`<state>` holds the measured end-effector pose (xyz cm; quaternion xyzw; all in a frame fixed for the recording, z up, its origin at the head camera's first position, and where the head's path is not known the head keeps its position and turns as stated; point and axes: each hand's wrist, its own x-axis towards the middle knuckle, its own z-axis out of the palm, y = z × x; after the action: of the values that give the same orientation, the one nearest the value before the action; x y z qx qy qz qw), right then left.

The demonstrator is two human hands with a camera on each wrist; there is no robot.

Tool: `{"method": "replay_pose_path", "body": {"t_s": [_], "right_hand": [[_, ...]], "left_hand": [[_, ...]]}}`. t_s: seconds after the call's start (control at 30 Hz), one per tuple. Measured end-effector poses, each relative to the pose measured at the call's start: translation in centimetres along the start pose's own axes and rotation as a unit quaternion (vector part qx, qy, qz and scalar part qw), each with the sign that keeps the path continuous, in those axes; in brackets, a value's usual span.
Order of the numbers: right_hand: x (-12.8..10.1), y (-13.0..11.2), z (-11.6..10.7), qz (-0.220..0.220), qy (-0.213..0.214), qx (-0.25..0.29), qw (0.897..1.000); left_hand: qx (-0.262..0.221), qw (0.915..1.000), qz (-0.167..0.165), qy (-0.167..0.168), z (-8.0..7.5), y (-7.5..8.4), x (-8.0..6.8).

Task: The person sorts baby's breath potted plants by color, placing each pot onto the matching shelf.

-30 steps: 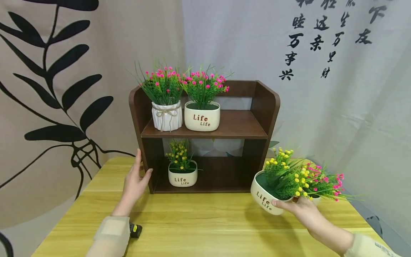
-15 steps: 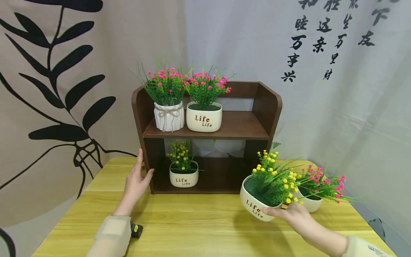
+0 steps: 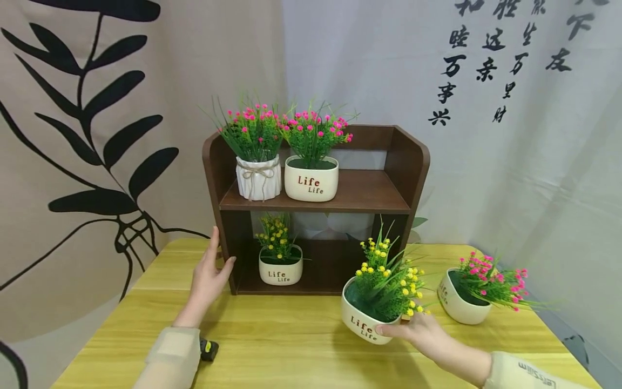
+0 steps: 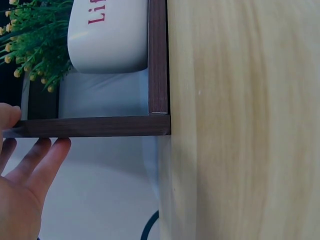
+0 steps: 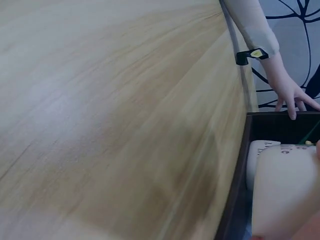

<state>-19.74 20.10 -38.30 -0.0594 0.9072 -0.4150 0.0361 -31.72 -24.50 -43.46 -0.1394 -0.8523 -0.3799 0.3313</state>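
My right hand (image 3: 425, 332) holds a potted artificial plant (image 3: 366, 324) with yellow flowers, its thumb on the front of the cream "Life" pot. The pot is tilted, in front of the lower right part of a brown two-tier shelf (image 3: 311, 207). In the right wrist view the pot (image 5: 285, 190) fills the lower right corner. My left hand (image 3: 209, 281) grips the shelf's left side panel; in the left wrist view the thumb lies on one side of the panel (image 4: 95, 126) and the fingers on the other.
On the upper tier stand a white pot with twine (image 3: 259, 181) and a "Life" pot (image 3: 311, 183), both pink-flowered. A smaller yellow-flowered pot (image 3: 281, 270) sits on the lower tier, left. Another pink-flowered pot (image 3: 466, 305) stands on the table (image 3: 272, 351) at right.
My right hand has carried the yellow-flowered plant left and slightly down, uncovering the pink-flowered pot at right. The left hand keeps its place on the shelf's side panel.
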Motion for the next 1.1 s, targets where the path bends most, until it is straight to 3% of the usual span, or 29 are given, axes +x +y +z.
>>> {"method": "replay_pose_path", "body": {"t_s": [0.2,0.33,0.43,1.1], "right_hand": [[1.3,0.9,1.5,-0.076,-0.024,0.025,0.997],[2.8,1.5,2.2,-0.168,-0.04,0.013,0.985],[3.8,1.8,2.5,-0.198,-0.052,0.007,0.979],[9.7,3.1,4.2,-0.115,-0.065,0.092,0.987]], "left_hand": [[-0.002,0.9999,-0.009,-0.007,0.1,0.0,-0.1],[-0.004,0.9999,-0.01,-0.008,0.0,0.1,-0.1],[-0.003,0.9999,-0.009,-0.007,0.0,0.1,0.0],[0.0,0.9998,-0.016,-0.011,-0.1,0.5,-0.1]]}}
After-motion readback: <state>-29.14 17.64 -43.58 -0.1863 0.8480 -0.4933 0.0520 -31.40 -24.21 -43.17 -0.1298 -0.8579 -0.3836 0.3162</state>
